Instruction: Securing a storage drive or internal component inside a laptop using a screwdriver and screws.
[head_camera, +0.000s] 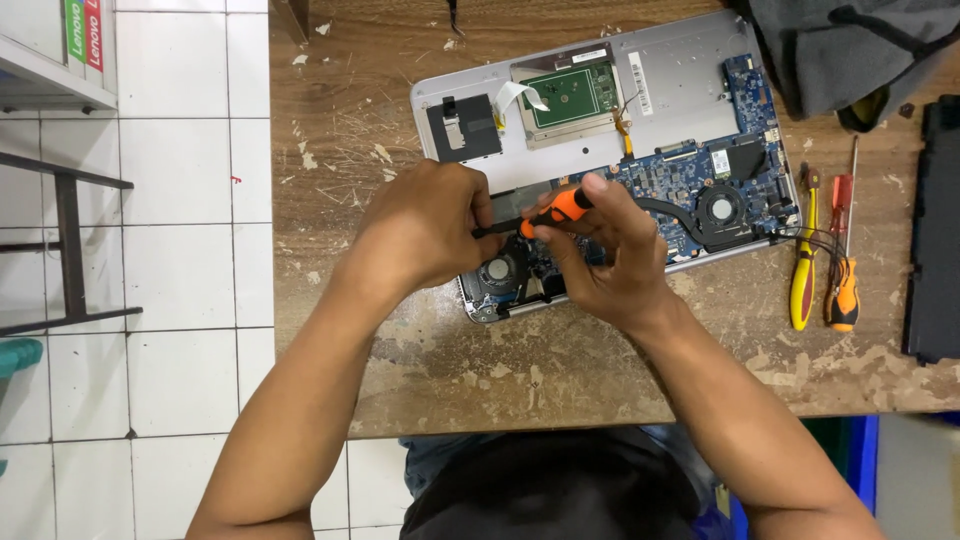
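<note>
An opened silver laptop (680, 80) lies upside down on the wooden table, its blue circuit board (690, 180), two round fans and a copper heat pipe exposed. My right hand (610, 255) grips an orange-and-black screwdriver (560, 208) by its handle, above the near edge of the laptop. My left hand (425, 225) pinches the dark shaft end of the same screwdriver, just left of the handle. Both hands hover over the left fan (497, 272). The screwdriver tip is hidden by my left fingers.
A yellow-handled screwdriver (803, 270) and an orange-handled one (843, 290) lie right of the laptop. A grey cloth bag (850, 50) sits at the back right, and a black slab (935, 230) lies at the right edge. White floor tiles lie to the left, with a dark metal frame (70, 240).
</note>
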